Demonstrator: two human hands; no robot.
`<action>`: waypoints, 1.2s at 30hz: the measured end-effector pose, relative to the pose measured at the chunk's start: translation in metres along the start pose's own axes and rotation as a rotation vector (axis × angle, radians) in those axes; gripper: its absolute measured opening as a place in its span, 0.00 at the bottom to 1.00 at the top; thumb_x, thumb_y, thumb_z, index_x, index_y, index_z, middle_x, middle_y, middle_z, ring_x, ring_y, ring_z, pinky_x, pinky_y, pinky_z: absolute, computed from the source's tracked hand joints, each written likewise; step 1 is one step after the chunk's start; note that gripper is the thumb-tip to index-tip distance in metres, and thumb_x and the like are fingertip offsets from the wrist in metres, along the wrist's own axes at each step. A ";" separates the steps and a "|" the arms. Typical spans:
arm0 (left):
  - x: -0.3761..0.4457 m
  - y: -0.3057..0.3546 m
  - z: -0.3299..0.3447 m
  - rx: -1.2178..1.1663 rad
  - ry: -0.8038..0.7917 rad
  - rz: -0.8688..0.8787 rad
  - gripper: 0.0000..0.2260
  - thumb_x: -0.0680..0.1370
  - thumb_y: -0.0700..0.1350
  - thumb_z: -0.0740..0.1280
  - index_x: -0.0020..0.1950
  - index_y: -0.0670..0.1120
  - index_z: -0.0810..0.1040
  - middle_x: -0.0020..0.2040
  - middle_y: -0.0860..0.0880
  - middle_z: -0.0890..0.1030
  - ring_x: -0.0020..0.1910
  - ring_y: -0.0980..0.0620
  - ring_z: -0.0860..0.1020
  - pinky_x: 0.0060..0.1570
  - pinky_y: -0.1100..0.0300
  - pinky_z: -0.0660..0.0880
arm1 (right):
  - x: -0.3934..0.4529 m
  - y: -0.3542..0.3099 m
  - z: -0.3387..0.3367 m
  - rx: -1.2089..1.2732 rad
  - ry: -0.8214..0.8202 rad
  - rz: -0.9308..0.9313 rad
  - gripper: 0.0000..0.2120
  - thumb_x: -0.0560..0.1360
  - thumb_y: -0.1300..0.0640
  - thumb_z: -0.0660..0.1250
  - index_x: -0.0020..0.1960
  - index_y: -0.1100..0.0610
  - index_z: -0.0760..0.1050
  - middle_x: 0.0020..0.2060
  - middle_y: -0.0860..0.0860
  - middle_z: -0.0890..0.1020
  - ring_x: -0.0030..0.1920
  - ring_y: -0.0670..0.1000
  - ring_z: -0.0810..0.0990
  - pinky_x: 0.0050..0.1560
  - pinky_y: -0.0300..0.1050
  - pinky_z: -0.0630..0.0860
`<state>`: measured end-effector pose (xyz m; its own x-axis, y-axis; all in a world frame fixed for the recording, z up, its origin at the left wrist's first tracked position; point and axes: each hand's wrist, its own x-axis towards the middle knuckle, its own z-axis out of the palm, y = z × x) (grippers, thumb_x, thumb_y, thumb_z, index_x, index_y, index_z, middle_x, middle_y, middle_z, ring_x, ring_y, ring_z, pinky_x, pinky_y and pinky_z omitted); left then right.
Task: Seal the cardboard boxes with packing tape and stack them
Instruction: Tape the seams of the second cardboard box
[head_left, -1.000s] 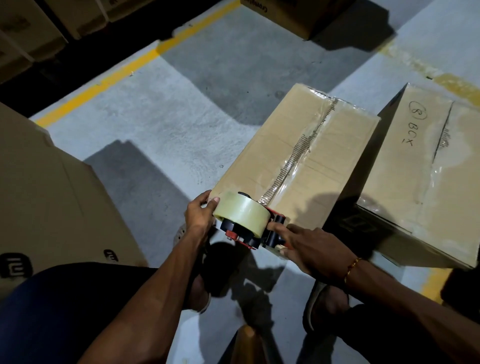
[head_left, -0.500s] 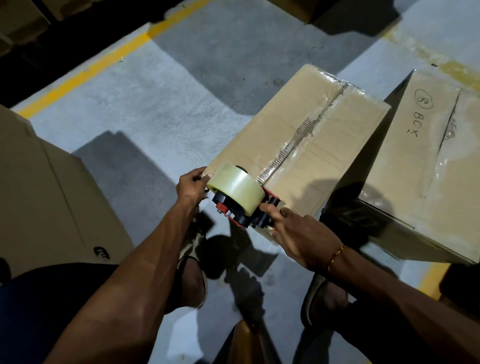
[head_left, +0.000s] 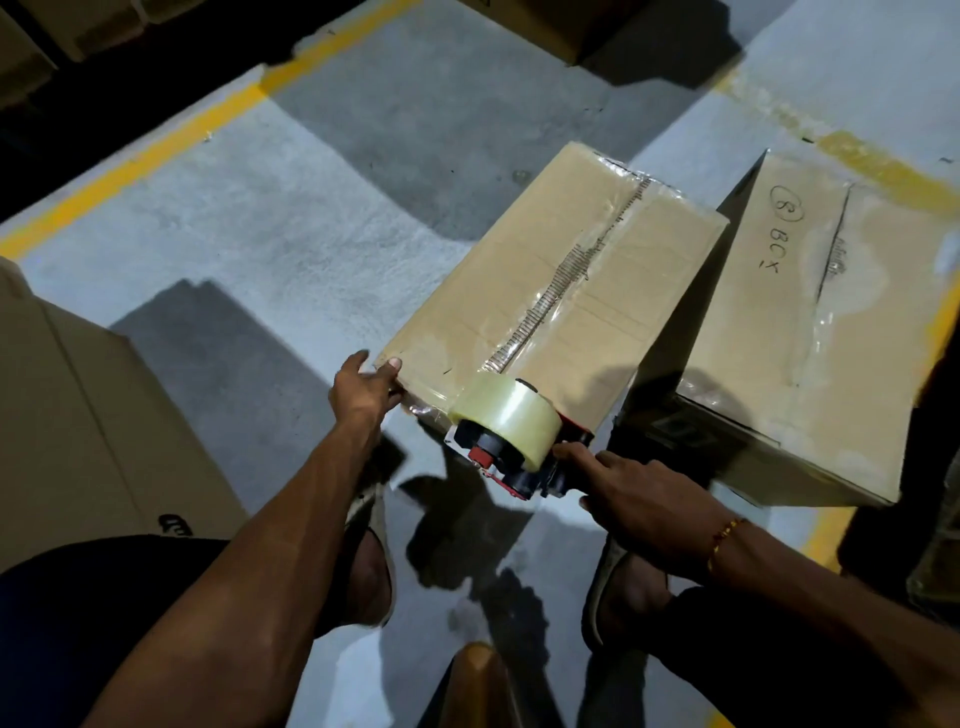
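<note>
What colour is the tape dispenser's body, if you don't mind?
The tape dispenser is black with red parts, seen in the head view.

Matt cardboard box (head_left: 587, 291), seemingly glossy tape (head_left: 511, 415)

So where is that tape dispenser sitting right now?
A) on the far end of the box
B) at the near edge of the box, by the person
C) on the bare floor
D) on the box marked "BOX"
B: the tape dispenser sits at the near edge of the middle box, held by the right hand.
</note>
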<state>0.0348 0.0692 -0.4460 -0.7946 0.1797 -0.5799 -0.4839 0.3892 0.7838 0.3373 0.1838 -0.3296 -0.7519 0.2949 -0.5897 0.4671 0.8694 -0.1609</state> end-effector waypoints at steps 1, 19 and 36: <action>-0.006 -0.003 0.002 -0.011 0.042 -0.026 0.22 0.77 0.43 0.74 0.69 0.40 0.74 0.61 0.38 0.78 0.51 0.38 0.83 0.35 0.60 0.81 | 0.000 0.000 0.002 0.009 0.011 -0.003 0.27 0.85 0.47 0.57 0.78 0.41 0.46 0.61 0.51 0.75 0.48 0.60 0.80 0.45 0.54 0.76; -0.055 -0.044 0.040 -0.105 0.010 -0.220 0.13 0.76 0.36 0.72 0.34 0.45 0.74 0.33 0.47 0.78 0.34 0.49 0.75 0.42 0.55 0.78 | 0.006 0.000 0.001 0.057 0.077 -0.022 0.27 0.85 0.47 0.56 0.77 0.40 0.45 0.59 0.51 0.76 0.45 0.59 0.79 0.45 0.53 0.76; -0.019 -0.003 0.038 -0.102 -0.067 -0.238 0.11 0.73 0.35 0.77 0.51 0.33 0.80 0.48 0.39 0.84 0.35 0.48 0.83 0.31 0.62 0.81 | 0.009 -0.008 -0.013 0.042 0.058 0.039 0.26 0.84 0.51 0.58 0.77 0.43 0.48 0.54 0.53 0.77 0.39 0.58 0.74 0.42 0.54 0.76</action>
<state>0.0655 0.0986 -0.4461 -0.6297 0.1549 -0.7613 -0.6913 0.3354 0.6400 0.3204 0.1852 -0.3235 -0.7577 0.3516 -0.5498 0.5147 0.8399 -0.1723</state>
